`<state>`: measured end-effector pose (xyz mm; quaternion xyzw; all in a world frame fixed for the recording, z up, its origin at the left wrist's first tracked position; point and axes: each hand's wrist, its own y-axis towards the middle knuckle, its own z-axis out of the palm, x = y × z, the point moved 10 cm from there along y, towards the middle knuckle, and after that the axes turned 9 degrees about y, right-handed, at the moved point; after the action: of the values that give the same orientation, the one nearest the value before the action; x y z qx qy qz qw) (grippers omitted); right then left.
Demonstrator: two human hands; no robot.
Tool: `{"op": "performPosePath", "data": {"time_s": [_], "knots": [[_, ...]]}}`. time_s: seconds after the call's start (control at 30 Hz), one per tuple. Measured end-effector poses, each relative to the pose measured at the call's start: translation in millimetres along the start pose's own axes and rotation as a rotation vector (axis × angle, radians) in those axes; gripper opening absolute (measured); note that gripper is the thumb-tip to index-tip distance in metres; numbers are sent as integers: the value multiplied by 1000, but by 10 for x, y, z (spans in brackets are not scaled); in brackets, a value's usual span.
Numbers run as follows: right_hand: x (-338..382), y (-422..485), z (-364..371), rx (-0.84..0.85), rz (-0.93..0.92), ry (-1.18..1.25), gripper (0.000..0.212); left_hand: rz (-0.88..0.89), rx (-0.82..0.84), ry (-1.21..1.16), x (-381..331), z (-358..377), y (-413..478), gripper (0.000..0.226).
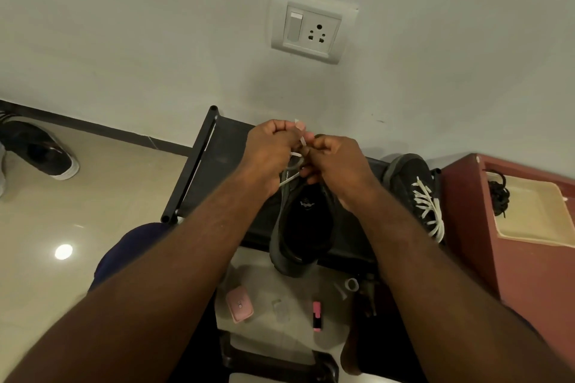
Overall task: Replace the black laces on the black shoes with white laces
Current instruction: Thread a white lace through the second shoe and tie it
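Two black shoes are in view; which one is being worked on?
— The black shoe [298,224] at centre. Its opening faces up and its heel points toward the viewer, hanging over the near edge of a black shoe rack [202,165] set against the wall. A white lace [294,165] rises from its front end.

Who holds the lace, and how?
— The left hand [270,149] pinches it between thumb and curled fingers, and the lace tip pokes out above the knuckles. The right hand [339,162] touches the left. Its grip is also closed in a pinch on the lace, with the lower fingers close to the shoe's tongue.

And the other shoe?
— The second black shoe [410,190] sits to the right on the same rack, already threaded with white laces. Just beside it, a reddish-brown cabinet [529,274] carries a cream tray [535,218]. A bundle of black laces [497,196] lies at the tray's left edge.

What surrounds all this?
— A white switch-and-socket plate [311,29] is on the wall above. Under the rack, a pink case [239,305] and a pink-and-black tube [316,315] lie on a pale surface. Another dark shoe [40,149] with a white sole sits on the tiled floor at far left.
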<state>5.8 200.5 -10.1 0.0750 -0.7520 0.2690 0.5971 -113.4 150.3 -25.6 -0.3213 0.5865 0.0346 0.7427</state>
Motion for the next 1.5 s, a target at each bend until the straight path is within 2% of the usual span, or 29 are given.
{"op": "performPosePath", "data": {"time_s": [0.13, 0.2, 0.27, 0.3, 0.4, 0.5, 0.57, 0.67, 0.73, 0.8, 0.83, 0.9, 0.97, 1.0, 1.1, 1.13, 1.23, 1.3, 1.37, 1.43, 1.5], "knots": [[37, 144, -116, -28, 31, -15, 15, -10, -19, -206, -56, -110, 193, 12], [64, 206, -131, 3, 79, 184, 16, -32, -29, -329, -78, -210, 312, 21], [65, 231, -121, 60, 133, 394, 20, -40, -72, -344, -53, -340, 421, 21], [52, 241, -154, 72, 143, 404, 22, -45, -108, -282, -27, -416, 454, 17], [-10, 278, -302, 79, 130, 195, 26, -89, -205, -101, 91, -583, 553, 17], [-72, 298, -406, 28, 134, 119, 25, -70, -133, 193, 109, -526, 631, 38], [-67, 306, -407, 12, 133, 167, 23, 13, -57, 497, 122, -433, 644, 59], [16, 283, -275, 136, 136, 94, 22, 301, 83, 849, 56, -93, 546, 73], [91, 269, -172, 212, 101, -98, 22, 512, 82, 871, -93, 102, 441, 55], [251, 310, -176, 150, -14, -195, 19, 607, -36, 915, -246, 107, 399, 22], [352, 353, -253, 52, -95, -205, 18, 561, -64, 950, -237, 54, 437, 14], [490, 441, -507, -180, -218, -214, 18, 355, 5, 994, -41, -96, 566, 16], [511, 494, -649, -308, -255, -276, 12, 141, 133, 923, 178, -265, 626, 17], [512, 489, -660, -333, -264, -332, 8, 75, 176, 812, 218, -309, 618, 18], [548, 325, -635, -414, -336, -364, 16, 31, 204, 343, 40, -268, 533, 22], [526, 292, -561, -379, -319, -312, 25, 40, 206, 213, -53, -233, 498, 21], [275, 265, -31, -47, -147, -265, 38, 62, 246, -29, -227, -127, 406, 18], [245, 201, 230, 92, -189, -310, 37, 61, 258, -111, -245, -93, 392, 18], [238, 185, 288, 138, -193, -250, 35, 56, 182, -255, -261, -192, 440, 18], [158, 183, 268, 180, -87, -98, 33, 50, 64, -393, -271, -394, 519, 17], [131, 204, 134, 145, -25, -25, 32, 36, -42, -485, -259, -612, 595, 15]]}}
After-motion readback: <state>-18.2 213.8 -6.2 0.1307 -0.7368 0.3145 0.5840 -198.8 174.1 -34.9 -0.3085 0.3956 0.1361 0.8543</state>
